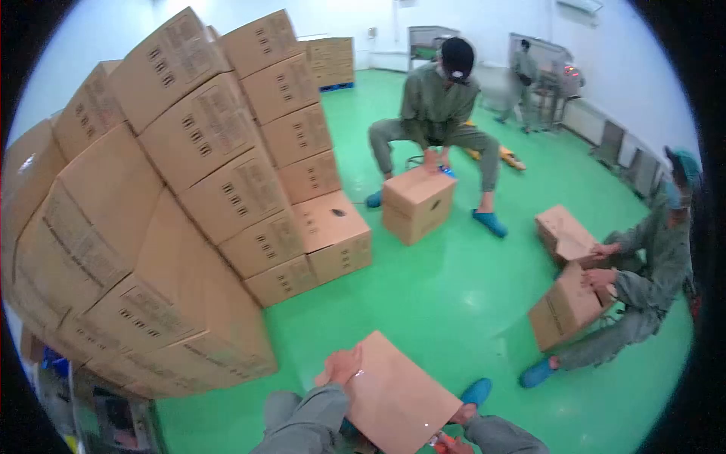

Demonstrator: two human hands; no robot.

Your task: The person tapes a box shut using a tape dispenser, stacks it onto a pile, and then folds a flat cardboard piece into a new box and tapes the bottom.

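Observation:
A plain cardboard box [397, 393] stands on the floor between my legs, tilted in the view. My left hand [344, 366] is closed over its upper left edge. Low at the bottom edge of the view, my right hand [457, 446] is closed on a small red-orange object [438, 439] beside the box's near right corner. The frame cuts off part of that hand, and the object's kind cannot be made out.
Tall stacks of printed cartons [200, 129] rise on my left. Ahead, a seated person [439, 106] works at a carton [420, 200]. Another person [643, 265] sits at right, hands on a tilted carton [567, 306], with a second carton [567, 234] alongside. The floor [423, 295] is green.

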